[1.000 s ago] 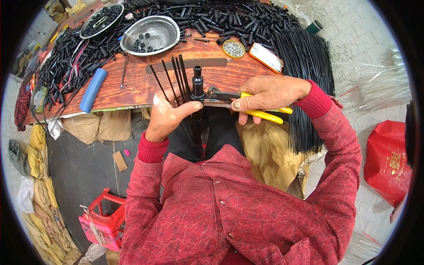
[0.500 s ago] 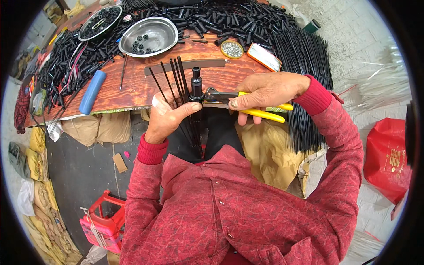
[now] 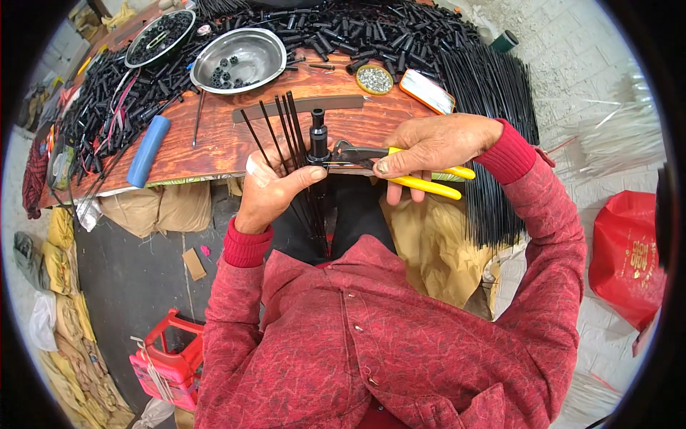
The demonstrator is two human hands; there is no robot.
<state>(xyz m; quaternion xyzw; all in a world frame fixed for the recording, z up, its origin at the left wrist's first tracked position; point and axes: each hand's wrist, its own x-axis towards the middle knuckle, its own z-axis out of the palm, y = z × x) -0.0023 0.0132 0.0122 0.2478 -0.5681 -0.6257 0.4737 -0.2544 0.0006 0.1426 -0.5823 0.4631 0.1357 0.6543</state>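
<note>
My left hand (image 3: 268, 187) is closed around a black umbrella-like assembly: a stepped black plastic hub (image 3: 319, 137) stands upright, with several thin black rods (image 3: 291, 132) fanning out beside it. The left thumb presses at the hub's base. In my right hand (image 3: 436, 149) is a pair of pliers with yellow handles (image 3: 427, 187). Their dark metal jaws (image 3: 350, 154) point left and sit right against the hub's base, where a thin wire stretches sideways. What exactly lies between the jaws is too small to tell.
Loose black plastic tubes (image 3: 343, 32) are heaped along the table's far side. Before them stand a steel bowl (image 3: 264, 61) with small black parts and a yellow dish (image 3: 374, 79) of silvery bits. A blue cylinder (image 3: 149, 151) lies left, long black rods (image 3: 493, 150) right. Below left is a red stool (image 3: 171, 343).
The pliers and my right hand have shifted very slightly, and the thin wire beside the hub shows at a slightly different angle. My left hand keeps its hold.
</note>
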